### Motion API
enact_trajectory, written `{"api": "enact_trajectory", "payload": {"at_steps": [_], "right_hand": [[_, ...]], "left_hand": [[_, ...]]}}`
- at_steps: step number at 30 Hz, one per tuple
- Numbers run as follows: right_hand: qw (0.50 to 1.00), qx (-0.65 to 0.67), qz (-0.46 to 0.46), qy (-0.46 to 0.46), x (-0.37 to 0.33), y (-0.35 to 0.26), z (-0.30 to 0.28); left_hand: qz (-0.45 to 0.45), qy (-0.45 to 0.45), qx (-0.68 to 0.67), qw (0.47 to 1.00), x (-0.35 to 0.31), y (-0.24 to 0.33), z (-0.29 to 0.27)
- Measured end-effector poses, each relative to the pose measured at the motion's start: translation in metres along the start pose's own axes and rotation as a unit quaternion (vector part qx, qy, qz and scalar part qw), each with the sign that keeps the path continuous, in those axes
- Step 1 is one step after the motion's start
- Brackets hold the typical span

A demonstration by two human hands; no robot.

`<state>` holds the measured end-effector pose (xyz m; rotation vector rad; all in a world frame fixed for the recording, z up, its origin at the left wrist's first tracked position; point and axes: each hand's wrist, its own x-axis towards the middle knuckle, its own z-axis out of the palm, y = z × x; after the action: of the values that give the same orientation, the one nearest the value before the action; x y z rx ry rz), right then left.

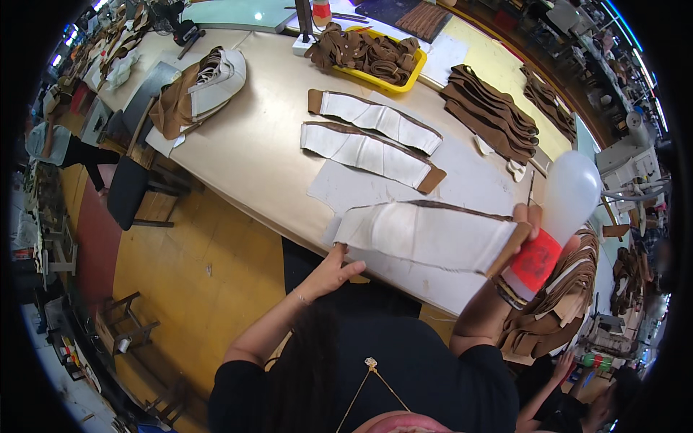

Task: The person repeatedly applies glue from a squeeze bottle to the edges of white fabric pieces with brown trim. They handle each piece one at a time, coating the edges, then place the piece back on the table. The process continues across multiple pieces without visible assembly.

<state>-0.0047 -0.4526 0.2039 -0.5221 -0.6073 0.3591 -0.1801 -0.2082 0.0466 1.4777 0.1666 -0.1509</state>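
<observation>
A wide fabric strip (426, 232), white with brown edging and a brown end, stretches across the table's near side. At its left end, my left hand (328, 276) touches the corner, the thumb apart from the other fingers. My right hand (533, 220) closes around a translucent white plastic bottle (574, 187) with a red band, its rounded end up. Fingers of this same hand also meet the strip's brown right end. Beyond lie two similar strips, a farther one (379, 119) and a nearer one (372, 153), both white side up.
A yellow tray (413, 79) of brown pieces stands at the back. Brown strips (491, 115) lie stacked at the right, with another large pile (559, 296) nearer me. White and brown pieces (209, 90) sit far left. A black chair (130, 189) stands beside the table (267, 162).
</observation>
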Motion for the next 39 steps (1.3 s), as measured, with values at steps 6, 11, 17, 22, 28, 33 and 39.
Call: {"api": "enact_trajectory", "payload": {"at_steps": [6, 11, 17, 22, 28, 33, 39], "right_hand": [[0.971, -0.207, 0.049, 0.113, -0.002, -0.001, -0.002], [0.92, -0.225, 0.21, 0.245, -0.041, 0.033, -0.074], [0.828, -0.315, 0.296, 0.357, -0.073, 0.107, -0.14], [0.793, -0.361, 0.385, 0.304, -0.072, 0.087, -0.16], [0.854, -0.264, 0.269, 0.358, -0.073, 0.078, -0.145], [0.868, -0.223, 0.277, 0.347, -0.072, 0.078, -0.16], [0.826, -0.353, 0.212, 0.385, -0.086, 0.093, -0.173]], "left_hand": [[0.032, 0.155, 0.403, 0.901, 0.002, 0.041, -0.055], [0.146, 0.208, 0.615, 0.746, 0.043, 0.048, -0.118], [-0.113, 0.008, 0.672, 0.731, 0.069, 0.014, -0.118], [0.163, 0.08, 0.618, 0.765, 0.035, -0.003, -0.126], [0.193, 0.156, 0.554, 0.795, 0.032, 0.042, -0.18], [0.245, 0.29, 0.632, 0.675, 0.124, 0.089, -0.269], [0.042, 0.43, 0.709, 0.558, 0.239, 0.117, -0.314]]}}
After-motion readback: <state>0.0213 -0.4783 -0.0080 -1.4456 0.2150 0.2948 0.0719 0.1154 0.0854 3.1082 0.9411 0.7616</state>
